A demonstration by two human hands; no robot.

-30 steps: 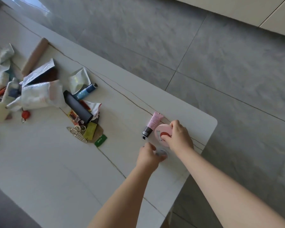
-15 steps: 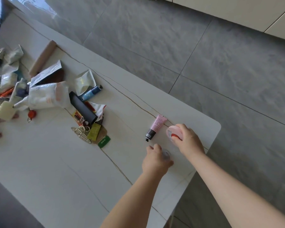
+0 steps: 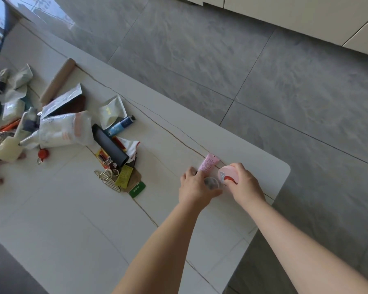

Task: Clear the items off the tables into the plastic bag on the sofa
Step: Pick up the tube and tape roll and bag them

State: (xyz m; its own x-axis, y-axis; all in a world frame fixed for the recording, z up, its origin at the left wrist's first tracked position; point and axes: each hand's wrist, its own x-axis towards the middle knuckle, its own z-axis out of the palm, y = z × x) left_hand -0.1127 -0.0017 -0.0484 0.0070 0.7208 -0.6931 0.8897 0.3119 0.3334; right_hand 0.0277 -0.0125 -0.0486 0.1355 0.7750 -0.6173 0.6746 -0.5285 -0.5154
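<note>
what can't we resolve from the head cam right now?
- Head view: lower end of the pink tube is hidden under the left hand.
- Head view: the small clear round item at the left hand is blurred; what it is, and whether it is gripped, cannot be told.
- Head view: print on the pink round container in the right hand is too small to read.
- Head view: the plastic bag and sofa are out of frame.
- Head view: items at the table's left side are cut off by the frame edge.

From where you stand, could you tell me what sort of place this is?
Probably a home living area: a long white marble-look table strewn with toiletries, grey floor tiles, and cream cabinet fronts.
</note>
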